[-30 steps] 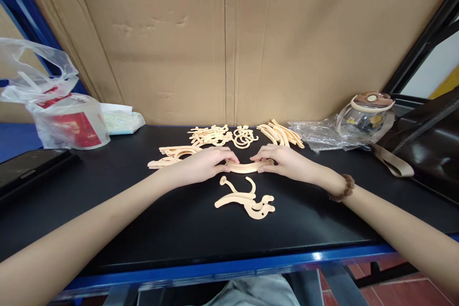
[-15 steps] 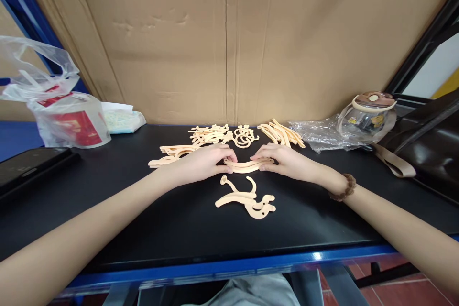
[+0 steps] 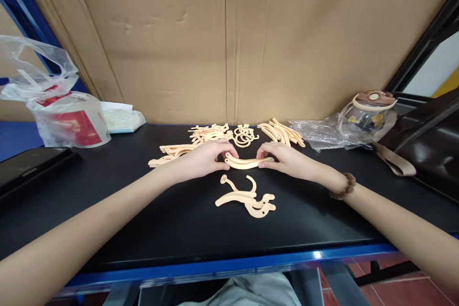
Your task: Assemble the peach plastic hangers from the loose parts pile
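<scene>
A pair of curved beige plastic pieces (image 3: 244,163), shaped like folding-hanger arms, lies together between my hands just above the table. My left hand (image 3: 211,157) pinches the left end, thumb in front and fingers behind. At the right end, my right hand (image 3: 278,157) grips the pieces the same way, its fingertips covering part of them. Closer to me, a loose group of hanger parts (image 3: 247,198) rests on the table: a hook, curved arms and a rounded centre piece with a hole. Beside my left wrist lies a stack of curved pieces (image 3: 175,150), partly hidden by the arm.
Behind my hands are piles of small parts (image 3: 211,133), hooks (image 3: 245,135) and curved arms (image 3: 281,132). At left stand a bagged cup (image 3: 71,119), a tissue pack (image 3: 124,119) and a phone (image 3: 34,165). At right are clear plastic wrap (image 3: 315,133), a bottle (image 3: 371,114) and a dark bag (image 3: 426,138).
The two curved pieces have tilted slightly and spread a little at the left end, where a hole now shows. Both hands have shifted slightly upward in view and keep their hold.
</scene>
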`<state>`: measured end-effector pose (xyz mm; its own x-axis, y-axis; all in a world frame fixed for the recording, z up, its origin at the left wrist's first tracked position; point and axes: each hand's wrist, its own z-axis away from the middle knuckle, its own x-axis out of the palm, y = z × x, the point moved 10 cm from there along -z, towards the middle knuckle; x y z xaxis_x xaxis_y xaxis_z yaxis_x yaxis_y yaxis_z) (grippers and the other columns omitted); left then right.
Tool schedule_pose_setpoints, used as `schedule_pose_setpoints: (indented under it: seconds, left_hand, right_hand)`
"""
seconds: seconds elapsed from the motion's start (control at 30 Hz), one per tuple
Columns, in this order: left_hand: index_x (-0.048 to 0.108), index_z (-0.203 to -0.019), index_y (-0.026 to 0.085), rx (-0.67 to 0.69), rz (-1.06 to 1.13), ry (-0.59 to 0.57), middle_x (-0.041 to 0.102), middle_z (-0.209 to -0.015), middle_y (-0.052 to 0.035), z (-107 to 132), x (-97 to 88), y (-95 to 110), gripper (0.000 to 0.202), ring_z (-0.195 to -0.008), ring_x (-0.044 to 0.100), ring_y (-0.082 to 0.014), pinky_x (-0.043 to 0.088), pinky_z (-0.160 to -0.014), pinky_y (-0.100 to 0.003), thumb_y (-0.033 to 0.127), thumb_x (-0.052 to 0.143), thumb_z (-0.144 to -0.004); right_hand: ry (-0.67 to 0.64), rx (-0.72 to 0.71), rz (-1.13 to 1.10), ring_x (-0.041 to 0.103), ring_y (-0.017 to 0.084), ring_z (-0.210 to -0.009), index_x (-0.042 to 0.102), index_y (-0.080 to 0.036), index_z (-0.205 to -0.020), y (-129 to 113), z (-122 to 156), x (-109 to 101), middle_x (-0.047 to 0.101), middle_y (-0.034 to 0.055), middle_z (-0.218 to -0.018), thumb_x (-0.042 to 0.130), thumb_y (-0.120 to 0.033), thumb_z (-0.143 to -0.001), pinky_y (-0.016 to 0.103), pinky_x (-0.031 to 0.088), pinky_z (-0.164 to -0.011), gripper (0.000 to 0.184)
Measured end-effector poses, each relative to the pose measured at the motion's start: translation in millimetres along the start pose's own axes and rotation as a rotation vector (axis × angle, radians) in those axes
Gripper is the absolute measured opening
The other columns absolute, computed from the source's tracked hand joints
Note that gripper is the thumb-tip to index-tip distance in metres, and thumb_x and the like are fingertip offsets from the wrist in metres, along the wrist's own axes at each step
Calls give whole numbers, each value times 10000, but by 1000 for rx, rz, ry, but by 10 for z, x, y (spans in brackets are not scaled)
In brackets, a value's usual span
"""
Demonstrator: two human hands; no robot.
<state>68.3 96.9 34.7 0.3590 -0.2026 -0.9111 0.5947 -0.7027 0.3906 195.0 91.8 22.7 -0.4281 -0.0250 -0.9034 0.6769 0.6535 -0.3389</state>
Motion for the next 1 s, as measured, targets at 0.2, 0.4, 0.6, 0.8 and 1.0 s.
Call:
schedule_pose_setpoints:
  seconds: [0.2, 0.4, 0.6, 0.8, 1.0]
  left_hand:
    - [650, -964, 199, 33, 104, 92, 663, -960, -17, -26, -91, -14, 189, -804, 591, -151, 445, -734, -268, 294, 519, -867]
    - [646, -939, 186, 22, 116, 124, 668, -925, -22, -28, -115, -35, 175, -773, 601, -148, 463, -717, -269, 285, 534, -849]
    - [649, -951, 200, 0, 87, 111, 667, -894, -6, -16, -95, -40, 163, -767, 597, -148, 452, -726, -275, 247, 535, -846]
    - [628, -940, 201, 1, 131, 123, 662, -936, -6, -16, -70, -20, 165, -748, 595, -133, 464, -704, -270, 192, 525, -811]
    - [497, -1157, 212, -32, 179, 137, 634, -946, -6, -20, -19, -60, 427, -696, 587, -121, 465, -642, -258, 124, 528, -741]
  right_hand:
    - [6, -9, -12, 557, 186, -907, 560, -203, -1123, 28, 3, 22, 597, 49, -1017, 585, -357, -868, 317, 433, -785, 299]
    - [-6, 20, -18, 577, 180, -868, 572, -190, -1145, 30, -4, 18, 610, 66, -1072, 597, -352, -862, 314, 445, -761, 327]
    - [25, 25, -9, 602, 186, -861, 616, -200, -1098, 54, -11, -37, 655, 52, -1036, 649, -364, -824, 313, 456, -750, 322]
    - [86, 19, -1, 604, 198, -879, 659, -199, -989, 22, -21, -112, 674, 44, -979, 698, -295, -786, 329, 458, -787, 228]
    - [127, 8, 15, 596, 190, -860, 662, -183, -955, -39, -19, -156, 663, 41, -956, 719, -231, -763, 320, 455, -776, 206]
